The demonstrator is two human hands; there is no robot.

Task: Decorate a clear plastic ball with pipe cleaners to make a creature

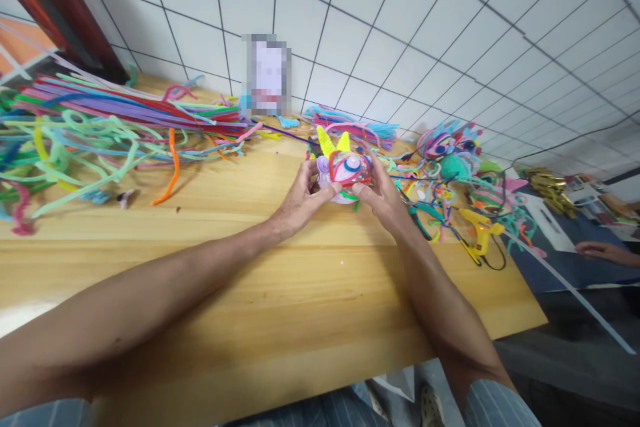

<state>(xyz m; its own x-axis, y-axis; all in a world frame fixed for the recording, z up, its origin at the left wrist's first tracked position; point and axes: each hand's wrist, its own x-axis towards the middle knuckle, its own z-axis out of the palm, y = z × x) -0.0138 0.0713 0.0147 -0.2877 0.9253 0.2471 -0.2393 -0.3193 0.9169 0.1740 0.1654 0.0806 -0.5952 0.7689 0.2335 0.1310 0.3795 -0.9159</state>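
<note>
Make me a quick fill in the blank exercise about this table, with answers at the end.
The left hand and right hand hold a craft piece with two ____ spikes on top.
The glue gun lies nearer the ____ hand.
The tabletop is made of ____.

Missing words: yellow; right; wood.

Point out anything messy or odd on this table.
On the left, green pipe cleaners lie in a loose tangle, unlike the straight bundle behind them, and an orange one pokes out. The held craft shows no plain damage.
</note>
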